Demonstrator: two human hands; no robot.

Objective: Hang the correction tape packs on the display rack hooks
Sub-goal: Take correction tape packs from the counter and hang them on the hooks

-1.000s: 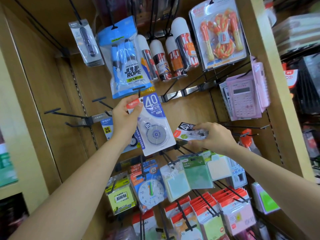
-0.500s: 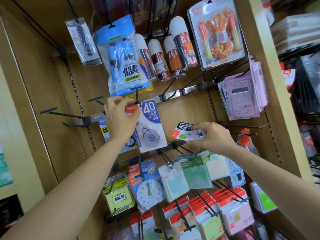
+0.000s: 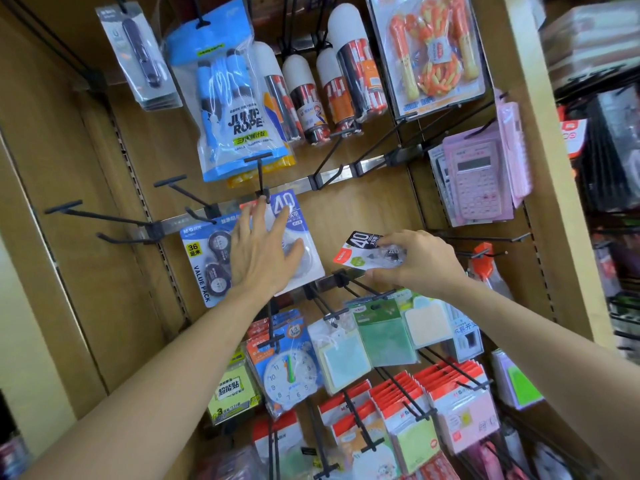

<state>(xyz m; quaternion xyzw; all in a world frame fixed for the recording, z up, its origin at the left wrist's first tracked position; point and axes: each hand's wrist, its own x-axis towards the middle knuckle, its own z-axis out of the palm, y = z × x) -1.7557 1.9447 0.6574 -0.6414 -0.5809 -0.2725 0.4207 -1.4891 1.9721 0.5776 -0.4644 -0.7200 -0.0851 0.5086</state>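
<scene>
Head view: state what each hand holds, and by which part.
Right hand pinches the small correction tape pack by its right end. Left hand holds nothing; open fingers press the blue pack flat.

Brightness: bright, even, warm light across the wooden rack [image 3: 363,216].
Shadows: faint and soft beneath the hooks [image 3: 64,206]; the upper left corner is darker.
Glare: white sheen on the jump rope bag [image 3: 225,98] and the clear blister pack [image 3: 433,57].
Blur: left hand [image 3: 258,251] smeared by motion; print on the tape pack [image 3: 363,251] in the right hand [image 3: 422,261] is soft.
Distortion: the wide lens bows the rack's uprights outward.
Edges: shelves at far right are out of focus.
</scene>
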